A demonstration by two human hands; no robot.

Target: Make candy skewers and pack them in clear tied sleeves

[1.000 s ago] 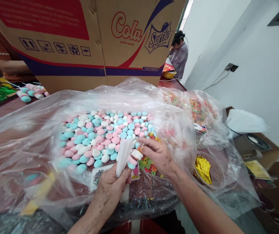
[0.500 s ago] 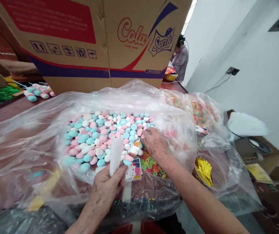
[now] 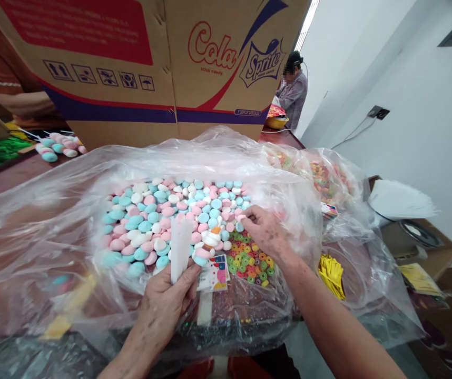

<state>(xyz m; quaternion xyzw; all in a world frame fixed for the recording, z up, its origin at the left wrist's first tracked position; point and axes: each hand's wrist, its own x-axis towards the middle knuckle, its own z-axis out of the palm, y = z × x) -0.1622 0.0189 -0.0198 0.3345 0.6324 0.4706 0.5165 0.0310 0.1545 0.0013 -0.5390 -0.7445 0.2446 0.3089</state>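
My left hand [image 3: 170,295] is closed around a narrow, folded-looking white translucent strip [image 3: 180,247]. By its thumb is a marshmallow skewer [image 3: 206,250], with pink and blue pieces and an orange-and-white topped piece; it seems held in the same hand. My right hand [image 3: 263,229] pinches a pink marshmallow [image 3: 241,217] at the right side of the pile. Pink, blue and white marshmallows [image 3: 143,226] lie spread on clear plastic film. Small coloured candy rings [image 3: 249,260] lie beneath my right hand. Printed cards [image 3: 218,273] lie near my left thumb.
A large cardboard box [image 3: 218,100] stands behind the pile. Finished-looking marshmallow skewers [image 3: 58,145] lie at left. At right are bagged candy [image 3: 324,176], gold twist ties [image 3: 331,273] and a white stack [image 3: 402,200]. A person [image 3: 295,92] works at the back; another's arm shows at far left.
My right hand has lifted slightly and moved right, uncovering more candy rings, with a pink marshmallow now visible at its fingertips. My left hand has shifted left with the white strip and skewer.
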